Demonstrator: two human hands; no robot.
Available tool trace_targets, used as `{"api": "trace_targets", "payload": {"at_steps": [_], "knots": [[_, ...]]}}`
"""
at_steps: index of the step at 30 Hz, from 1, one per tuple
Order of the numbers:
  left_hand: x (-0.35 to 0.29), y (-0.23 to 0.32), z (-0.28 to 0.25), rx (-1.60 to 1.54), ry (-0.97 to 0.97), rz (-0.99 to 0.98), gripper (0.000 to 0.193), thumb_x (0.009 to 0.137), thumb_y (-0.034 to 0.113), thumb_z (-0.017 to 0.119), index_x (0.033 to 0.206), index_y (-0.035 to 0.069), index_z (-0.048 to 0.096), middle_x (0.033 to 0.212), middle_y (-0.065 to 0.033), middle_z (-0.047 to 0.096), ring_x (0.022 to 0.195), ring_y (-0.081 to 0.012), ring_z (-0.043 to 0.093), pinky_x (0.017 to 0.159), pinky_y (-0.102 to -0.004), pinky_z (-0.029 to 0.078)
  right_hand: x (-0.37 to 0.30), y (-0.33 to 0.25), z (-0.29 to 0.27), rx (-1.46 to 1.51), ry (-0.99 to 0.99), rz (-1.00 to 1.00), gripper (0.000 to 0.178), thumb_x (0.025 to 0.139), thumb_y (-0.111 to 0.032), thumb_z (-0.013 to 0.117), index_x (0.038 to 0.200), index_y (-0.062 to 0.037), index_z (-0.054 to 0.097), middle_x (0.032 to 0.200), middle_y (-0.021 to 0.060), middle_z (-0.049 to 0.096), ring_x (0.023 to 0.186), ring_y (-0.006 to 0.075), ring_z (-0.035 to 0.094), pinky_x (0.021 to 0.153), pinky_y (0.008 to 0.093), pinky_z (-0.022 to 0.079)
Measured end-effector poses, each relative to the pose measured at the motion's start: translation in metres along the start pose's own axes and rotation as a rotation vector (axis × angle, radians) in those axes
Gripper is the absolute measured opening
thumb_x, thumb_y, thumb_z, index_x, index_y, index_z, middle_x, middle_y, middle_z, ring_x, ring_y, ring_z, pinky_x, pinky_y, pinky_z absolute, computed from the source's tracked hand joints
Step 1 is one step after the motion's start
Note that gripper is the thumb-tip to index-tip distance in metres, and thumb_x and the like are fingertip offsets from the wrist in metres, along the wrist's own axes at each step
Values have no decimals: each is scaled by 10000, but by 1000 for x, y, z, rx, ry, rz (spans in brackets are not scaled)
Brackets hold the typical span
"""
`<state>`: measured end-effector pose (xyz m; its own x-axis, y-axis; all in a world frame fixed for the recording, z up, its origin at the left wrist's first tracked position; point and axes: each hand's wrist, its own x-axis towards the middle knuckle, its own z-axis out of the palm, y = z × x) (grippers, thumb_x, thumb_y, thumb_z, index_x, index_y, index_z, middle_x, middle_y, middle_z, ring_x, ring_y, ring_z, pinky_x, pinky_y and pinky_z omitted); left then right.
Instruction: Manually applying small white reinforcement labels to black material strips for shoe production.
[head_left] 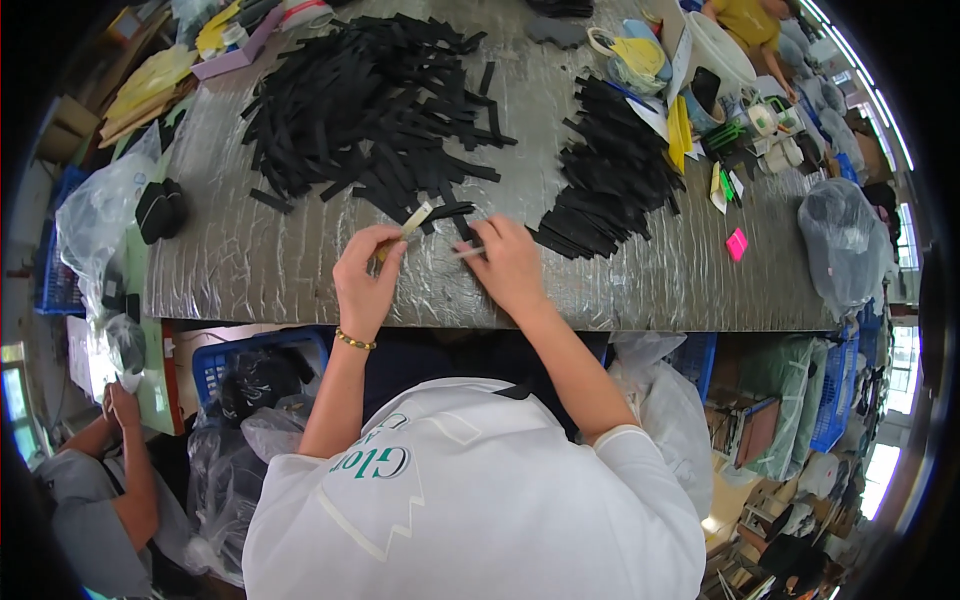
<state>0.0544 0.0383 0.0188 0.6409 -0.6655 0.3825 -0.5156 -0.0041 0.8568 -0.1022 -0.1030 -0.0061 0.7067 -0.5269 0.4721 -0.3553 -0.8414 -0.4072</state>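
My left hand [366, 275] is closed in a pinch near the table's front edge. From its fingers a flat, pale yellow strip [416, 217] sticks up toward the black pieces. My right hand [510, 262], a little to the right, has its fingertips closed on a thin, pale stick-like thing [468, 252], blurred and too small to name. A black strip [464, 226] lies just beyond the fingertips of both hands. Past the left hand spreads a large loose heap of black strips [340, 100]. To the right of my right hand lie more black strips [610, 170], stacked in overlapping rows.
The table [270, 270] has a shiny, wrinkled covering. At its right lie a pink pad [736, 244], a plastic bag [845, 235] and containers with tools. A black bundle [160, 210] sits at the left edge. Other people work at far right and lower left [120, 480].
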Motion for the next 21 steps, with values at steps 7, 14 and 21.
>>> {"api": "trace_targets", "payload": {"at_steps": [7, 14, 21], "knots": [[-10, 14, 15, -64, -204, 35, 165, 834, -29, 722, 992, 0, 686, 981, -126, 693, 872, -263, 681, 776, -313, 534, -28, 5, -24, -182, -73, -17, 141, 836, -150, 729, 875, -44, 644, 874, 98, 568, 856, 299, 591, 738, 419, 466], [-26, 12, 57, -10, -420, 259, 145, 842, 23, 698, 987, 28, 699, 997, -116, 684, 945, -328, 641, 823, -396, 527, -74, 15, -60, -62, -119, -120, 164, 811, -128, 755, 915, -41, 663, 896, 93, 590, 866, 297, 597, 743, 407, 467], [-22, 12, 54, -20, -634, 331, 145, 825, 25, 697, 969, 28, 707, 1021, -101, 692, 969, -309, 622, 863, -392, 516, -81, 11, -57, 171, -2, 341, 216, 830, -134, 782, 960, -9, 661, 904, 121, 609, 832, 323, 636, 728, 400, 501]]}}
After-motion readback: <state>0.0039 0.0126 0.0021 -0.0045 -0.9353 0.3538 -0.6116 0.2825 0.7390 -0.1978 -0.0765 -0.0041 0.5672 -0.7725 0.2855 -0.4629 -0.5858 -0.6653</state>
